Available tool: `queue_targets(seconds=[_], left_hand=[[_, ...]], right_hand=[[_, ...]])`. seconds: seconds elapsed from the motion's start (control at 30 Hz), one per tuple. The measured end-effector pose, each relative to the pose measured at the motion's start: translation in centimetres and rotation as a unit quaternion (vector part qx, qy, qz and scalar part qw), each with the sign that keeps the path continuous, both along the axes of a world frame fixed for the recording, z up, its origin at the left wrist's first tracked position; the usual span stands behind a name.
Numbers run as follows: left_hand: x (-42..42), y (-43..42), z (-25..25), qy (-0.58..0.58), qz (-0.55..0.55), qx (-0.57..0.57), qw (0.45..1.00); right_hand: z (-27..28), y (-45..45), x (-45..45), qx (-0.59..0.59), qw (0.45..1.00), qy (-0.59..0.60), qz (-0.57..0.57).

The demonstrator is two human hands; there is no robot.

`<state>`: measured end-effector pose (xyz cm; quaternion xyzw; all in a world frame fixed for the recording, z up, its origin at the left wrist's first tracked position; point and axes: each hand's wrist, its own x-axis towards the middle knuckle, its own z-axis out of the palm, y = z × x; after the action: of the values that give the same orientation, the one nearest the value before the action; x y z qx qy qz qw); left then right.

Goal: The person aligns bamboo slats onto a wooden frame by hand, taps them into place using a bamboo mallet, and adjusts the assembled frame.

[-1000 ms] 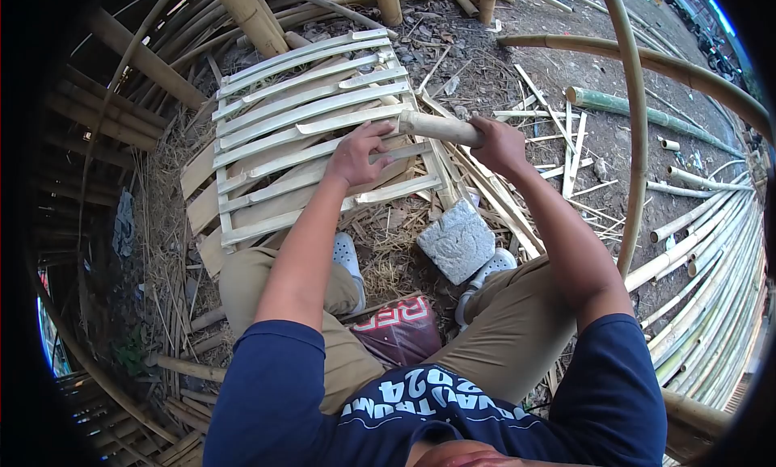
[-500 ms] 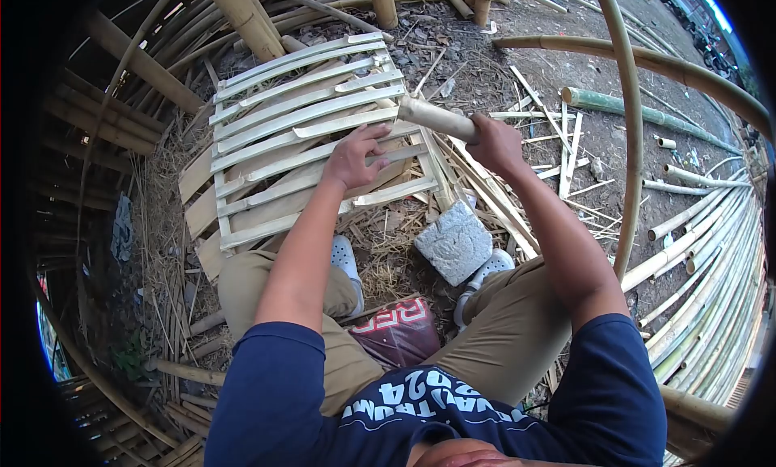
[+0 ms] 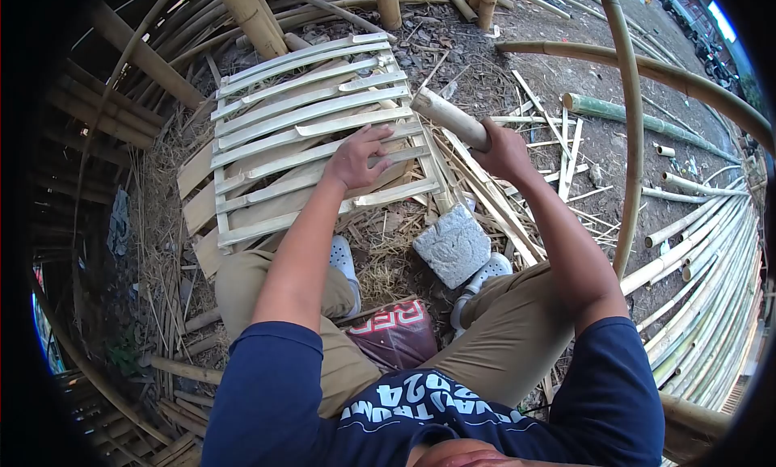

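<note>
Clock reference: 12 o'clock directly away from the body.

Right hand (image 3: 503,150): closed firmly around the near end of a thick wooden stick (image 3: 453,119). Stick angled toward 10 o'clock, free end near the right-hand edge of the slatted frame (image 3: 315,109); contact not evident, height above it impossible to tell. Left hand (image 3: 353,160), at 9 o'clock from the right: fingers spread and slightly bent over the slats, gripping nothing visible. Cannot tell the fingertip pressure.

Slatted frame: beneath the left hand, spreading toward 10 and 11 o'clock, with flat boards (image 3: 197,189) underneath and protruding at 9 o'clock. Stone block (image 3: 453,246): at 7 o'clock from the right hand, just beside one of the white clogs (image 3: 491,269). Farther out, loose split strips (image 3: 558,144) at 3 o'clock from the right hand, then a stack of bamboo poles (image 3: 699,293) at 4 o'clock.

Caution — possible faults:
- Bruised left fingers, from swinging the stick toward 9 o'clock with that hand so near.
- Split or displaced slat, from a hard or off-line knock against a slat end.
- Rocking or skewed frame, from uneven boards below and too light a hold.
- Slipping stick, from a loosened right-hand grip.
</note>
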<state>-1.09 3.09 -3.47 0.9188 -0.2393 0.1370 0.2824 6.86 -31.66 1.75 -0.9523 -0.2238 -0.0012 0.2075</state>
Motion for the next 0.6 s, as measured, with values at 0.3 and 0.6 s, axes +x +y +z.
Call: queue_targets(seconds=[0.3,0.6], left_hand=[[-0.2,0.1,-1.3,0.01,-0.018,-0.025,0.999],[0.3,0.4,-1.6,-0.029,-0.021,-0.035,0.999]], right_hand=[[-0.8,0.3,-3.4,-0.101,0.995,0.002,0.027],[0.3,0.2,-5.1,-0.025,0.999,-0.025,0.001]])
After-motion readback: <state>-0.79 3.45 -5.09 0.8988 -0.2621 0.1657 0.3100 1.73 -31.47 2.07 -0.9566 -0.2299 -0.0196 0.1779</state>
